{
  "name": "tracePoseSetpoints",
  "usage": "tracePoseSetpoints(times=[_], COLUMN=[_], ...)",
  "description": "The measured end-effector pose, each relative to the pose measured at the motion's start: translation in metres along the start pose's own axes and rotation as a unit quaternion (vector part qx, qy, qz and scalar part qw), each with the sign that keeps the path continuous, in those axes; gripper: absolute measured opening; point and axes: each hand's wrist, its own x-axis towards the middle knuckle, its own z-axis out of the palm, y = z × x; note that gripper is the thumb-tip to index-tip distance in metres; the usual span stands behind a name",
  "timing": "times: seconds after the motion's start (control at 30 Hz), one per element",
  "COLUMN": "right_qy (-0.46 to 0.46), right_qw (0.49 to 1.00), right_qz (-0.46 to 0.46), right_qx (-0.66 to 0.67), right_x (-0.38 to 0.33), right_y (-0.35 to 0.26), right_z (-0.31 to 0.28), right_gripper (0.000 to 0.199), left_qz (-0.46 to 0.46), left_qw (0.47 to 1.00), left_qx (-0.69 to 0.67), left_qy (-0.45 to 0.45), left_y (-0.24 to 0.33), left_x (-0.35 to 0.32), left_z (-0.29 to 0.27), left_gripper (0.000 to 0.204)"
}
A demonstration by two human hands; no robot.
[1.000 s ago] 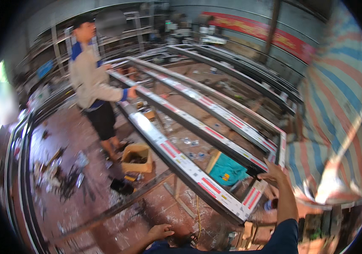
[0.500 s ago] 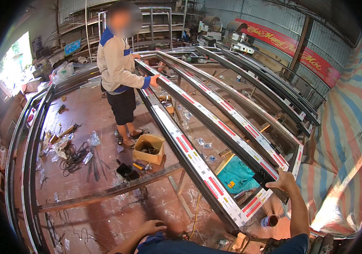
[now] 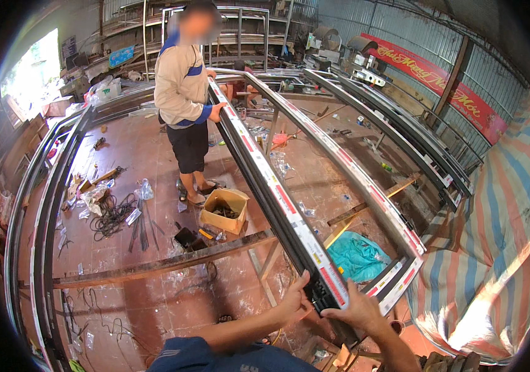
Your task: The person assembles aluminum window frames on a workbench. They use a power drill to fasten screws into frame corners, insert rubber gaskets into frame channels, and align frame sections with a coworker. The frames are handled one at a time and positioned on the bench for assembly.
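My right hand is closed around the near end of a long dark metal frame with white and red protective tape along its top. Against the dark left side of the same end, my left hand grips with its thumb up and its fingers partly hidden. The frame stands on edge, slanting away to a person in a beige and blue jacket, whose hand holds the far part. To its right, a wider taped outer frame lies flat on supports.
A wooden beam crosses low at the left. Beyond it are an open cardboard box and tangled black cable. A teal plastic bag lies right of my frame. More frames stand left, and a striped tarp hangs right.
The held frame has moved left and tipped up on edge from lying flatter. My left hand has risen from near my body to grip it; my right hand has moved left with it.
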Motion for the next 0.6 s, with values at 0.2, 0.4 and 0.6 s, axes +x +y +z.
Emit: tracePoseSetpoints(times=[0.2, 0.4, 0.6], right_qy=[0.181, 0.521, 0.402], right_qw=[0.977, 0.84, 0.828], right_qz=[-0.098, 0.081, 0.229], right_qx=[0.052, 0.128, 0.316], right_x=[-0.007, -0.02, -0.033], right_y=[0.018, 0.126, 0.152], right_z=[0.059, 0.111, 0.168], right_gripper=[0.114, 0.077, 0.074], left_qz=[0.043, 0.045, 0.037], left_qw=[0.994, 0.987, 0.978], left_qx=[0.08, 0.102, 0.139], left_qy=[0.063, 0.117, 0.15], left_y=[0.001, -0.005, -0.005], left_x=[-0.01, 0.007, 0.002], left_z=[-0.033, -0.065, -0.059], left_gripper=[0.066, 0.057, 0.053])
